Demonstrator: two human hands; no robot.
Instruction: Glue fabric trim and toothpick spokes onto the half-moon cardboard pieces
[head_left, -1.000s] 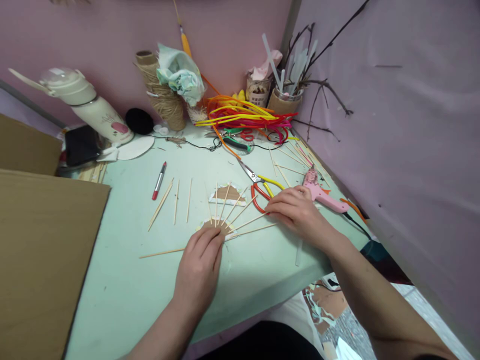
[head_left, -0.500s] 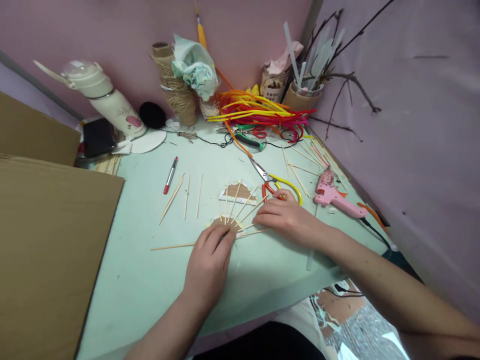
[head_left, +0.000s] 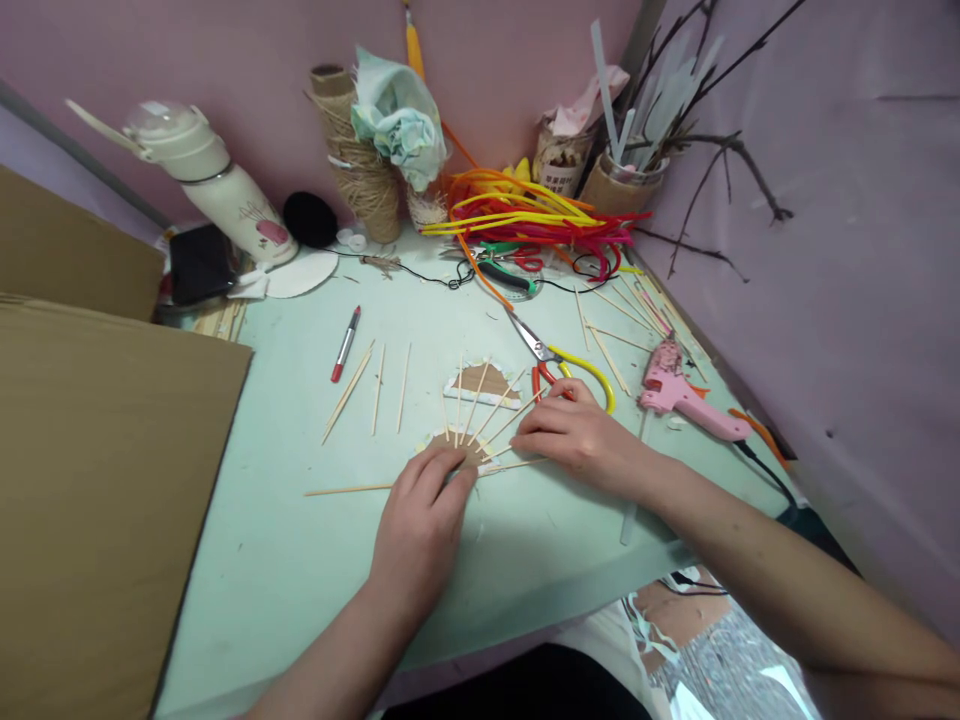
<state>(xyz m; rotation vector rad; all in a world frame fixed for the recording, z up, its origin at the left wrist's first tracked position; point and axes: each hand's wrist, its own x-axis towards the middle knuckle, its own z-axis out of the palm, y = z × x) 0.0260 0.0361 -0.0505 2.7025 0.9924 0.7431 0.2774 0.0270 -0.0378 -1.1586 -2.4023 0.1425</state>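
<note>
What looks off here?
The pink hot-glue gun lies on its side, nozzle right beside loose thin wooden sticks, its front blotched brown. Pale scraps litter the floor below the table.

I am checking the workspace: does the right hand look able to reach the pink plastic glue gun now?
Probably yes. The pink plastic glue gun lies near the right hand, to its right, and nothing tall stands between them; the hand would likely first leave the thin wooden sticks.

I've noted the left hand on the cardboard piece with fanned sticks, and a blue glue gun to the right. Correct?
The glue gun is pink, not blue, as the head view shows; the left hand is indeed on the cardboard piece.
</note>
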